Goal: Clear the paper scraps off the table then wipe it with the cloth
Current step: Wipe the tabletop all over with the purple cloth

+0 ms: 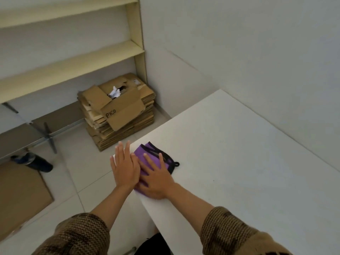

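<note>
Right hand (156, 178) atop cloth (142, 154), box (125, 111) beyond

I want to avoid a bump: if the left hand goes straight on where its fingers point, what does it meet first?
The left hand would leave the table and likely meet nothing; the cardboard stack lies in that line but seems lower.

Purple black-edged cloth (143, 153) flat at white table (239, 172) edge.

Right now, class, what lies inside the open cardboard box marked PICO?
Crumpled white paper shows through the opening of the cardboard box, beside a dark gap. The box's flaps and walls cover everything deeper, so how much it holds cannot be seen.
</note>
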`<state>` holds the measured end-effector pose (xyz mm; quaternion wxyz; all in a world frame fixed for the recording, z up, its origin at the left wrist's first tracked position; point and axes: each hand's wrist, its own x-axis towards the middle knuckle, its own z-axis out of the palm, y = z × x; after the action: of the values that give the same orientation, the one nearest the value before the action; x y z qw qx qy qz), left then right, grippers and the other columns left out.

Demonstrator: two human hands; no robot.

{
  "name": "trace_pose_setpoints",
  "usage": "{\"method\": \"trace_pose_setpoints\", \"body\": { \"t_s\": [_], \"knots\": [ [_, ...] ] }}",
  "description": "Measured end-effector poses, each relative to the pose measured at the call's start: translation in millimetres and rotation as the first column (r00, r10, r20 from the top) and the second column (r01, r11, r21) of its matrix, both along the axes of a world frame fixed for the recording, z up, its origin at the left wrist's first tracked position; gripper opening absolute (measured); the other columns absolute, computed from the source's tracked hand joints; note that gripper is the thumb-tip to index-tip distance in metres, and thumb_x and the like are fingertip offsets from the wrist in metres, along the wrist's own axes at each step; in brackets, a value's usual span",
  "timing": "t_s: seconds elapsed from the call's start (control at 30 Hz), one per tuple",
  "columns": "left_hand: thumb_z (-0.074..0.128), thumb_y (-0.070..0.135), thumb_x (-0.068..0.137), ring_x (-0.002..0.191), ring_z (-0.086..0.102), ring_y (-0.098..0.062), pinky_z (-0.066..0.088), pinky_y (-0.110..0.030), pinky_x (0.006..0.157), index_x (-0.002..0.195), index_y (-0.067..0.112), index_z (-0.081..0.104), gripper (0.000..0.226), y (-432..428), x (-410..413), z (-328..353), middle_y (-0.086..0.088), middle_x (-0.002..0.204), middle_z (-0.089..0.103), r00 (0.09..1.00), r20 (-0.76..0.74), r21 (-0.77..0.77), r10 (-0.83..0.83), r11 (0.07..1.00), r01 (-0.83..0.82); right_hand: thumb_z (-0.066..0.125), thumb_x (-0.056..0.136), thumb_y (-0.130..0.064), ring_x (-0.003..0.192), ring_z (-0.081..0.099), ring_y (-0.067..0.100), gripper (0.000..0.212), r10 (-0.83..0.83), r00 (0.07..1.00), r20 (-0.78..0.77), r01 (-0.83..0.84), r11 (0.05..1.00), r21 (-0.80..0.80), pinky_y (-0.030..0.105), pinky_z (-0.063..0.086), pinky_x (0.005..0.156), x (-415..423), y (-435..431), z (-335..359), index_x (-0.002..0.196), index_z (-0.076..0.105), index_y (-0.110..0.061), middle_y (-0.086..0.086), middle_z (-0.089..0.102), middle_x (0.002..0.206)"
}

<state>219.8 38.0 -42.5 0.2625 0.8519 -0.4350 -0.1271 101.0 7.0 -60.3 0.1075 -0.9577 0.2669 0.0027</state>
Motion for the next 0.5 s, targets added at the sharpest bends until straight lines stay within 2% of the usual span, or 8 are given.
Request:
{"method": "trace_pose_setpoints", "body": {
  "t_s": [0.07,0.13,0.17,0.23,0.3,0.37,0.43,0.5],
  "knots": [
    [0.025,0.024,0.1,0.145,0.001,-0.017,-0.004,-0.039,0.116,0.147,0.024,0.018,0.047,4,7,0,-0.004,0.157,0.01,0.999,-0.024,0.007,0.04,0.999,-0.04,0.007,0.087,-0.061,0.145,-0.007,0.025,0.062,-0.016,1.0,-0.017,0.016,1.0,-0.002,0.065,-0.009,0.108,0,-17,-5,0.145,0.013,-0.04,-0.005,0.001,0.158],
    [0.024,0.026,0.1,0.145,0.0,-0.016,-0.004,-0.039,0.117,0.147,0.025,0.017,0.047,9,14,-1,-0.003,0.157,0.01,0.998,-0.048,0.004,0.039,0.999,-0.039,0.001,0.085,-0.06,0.144,-0.009,0.027,0.063,-0.3,0.954,-0.008,0.3,0.953,0.031,0.068,-0.009,0.106,0,-44,-6,0.145,0.009,-0.043,-0.002,-0.003,0.158],
    [0.022,0.028,0.1,0.145,0.0,-0.015,-0.004,-0.038,0.117,0.147,0.026,0.017,0.047,12,17,-4,-0.002,0.158,0.01,0.999,-0.048,0.002,0.016,1.0,-0.016,0.003,0.088,-0.058,0.143,-0.012,0.029,0.06,-0.466,0.885,-0.024,0.466,0.883,0.06,0.068,-0.012,0.105,1,-56,-5,0.145,0.005,-0.042,0.0,-0.007,0.158],
    [0.018,0.033,0.099,0.145,0.001,-0.013,-0.005,-0.038,0.117,0.147,0.027,0.016,0.048,17,21,-7,0.0,0.157,0.01,0.998,-0.049,-0.011,-0.046,0.999,0.045,0.012,0.095,-0.053,0.141,-0.018,0.034,0.055,-0.606,0.79,-0.09,0.612,0.785,0.09,0.067,-0.015,0.103,12,-65,0,0.146,-0.003,-0.039,0.004,-0.014,0.157],
    [0.016,0.036,0.099,0.145,0.002,-0.012,-0.004,-0.038,0.117,0.146,0.029,0.016,0.048,22,22,-9,0.001,0.157,0.011,0.992,-0.095,-0.038,-0.079,0.996,0.075,0.018,0.096,-0.053,0.141,-0.019,0.035,0.057,-0.511,0.855,-0.084,0.517,0.852,0.082,0.066,-0.017,0.102,31,-47,4,0.146,-0.004,-0.037,0.006,-0.015,0.156],
    [0.016,0.038,0.099,0.145,0.003,-0.013,-0.003,-0.039,0.117,0.146,0.029,0.018,0.048,25,19,-9,0.0,0.157,0.012,0.987,-0.153,-0.066,-0.041,0.997,0.031,0.028,0.093,-0.056,0.141,-0.017,0.036,0.064,-0.358,0.932,-0.056,0.361,0.932,0.043,0.065,-0.015,0.104,47,-11,0,0.146,-0.003,-0.037,0.007,-0.011,0.157],
    [0.016,0.037,0.1,0.145,0.004,-0.015,-0.002,-0.04,0.117,0.146,0.028,0.018,0.046,28,12,-8,-0.001,0.157,0.011,0.988,-0.154,-0.049,-0.009,0.999,0.001,0.043,0.085,-0.059,0.143,-0.004,0.038,0.079,-0.346,0.938,-0.031,0.345,0.938,-0.043,0.069,-0.003,0.107,47,28,-6,0.147,0.003,-0.03,0.01,0.002,0.158],
    [0.017,0.036,0.101,0.145,0.003,-0.015,-0.003,-0.041,0.118,0.146,0.028,0.019,0.046,32,4,-9,-0.001,0.157,0.01,0.995,-0.099,-0.016,-0.033,0.999,0.032,0.041,0.085,-0.058,0.143,0.006,0.035,0.078,-0.372,0.928,0.031,0.373,0.926,-0.05,0.069,0.004,0.108,31,60,-6,0.148,0.009,-0.026,0.007,0.012,0.157]
  ]
}}
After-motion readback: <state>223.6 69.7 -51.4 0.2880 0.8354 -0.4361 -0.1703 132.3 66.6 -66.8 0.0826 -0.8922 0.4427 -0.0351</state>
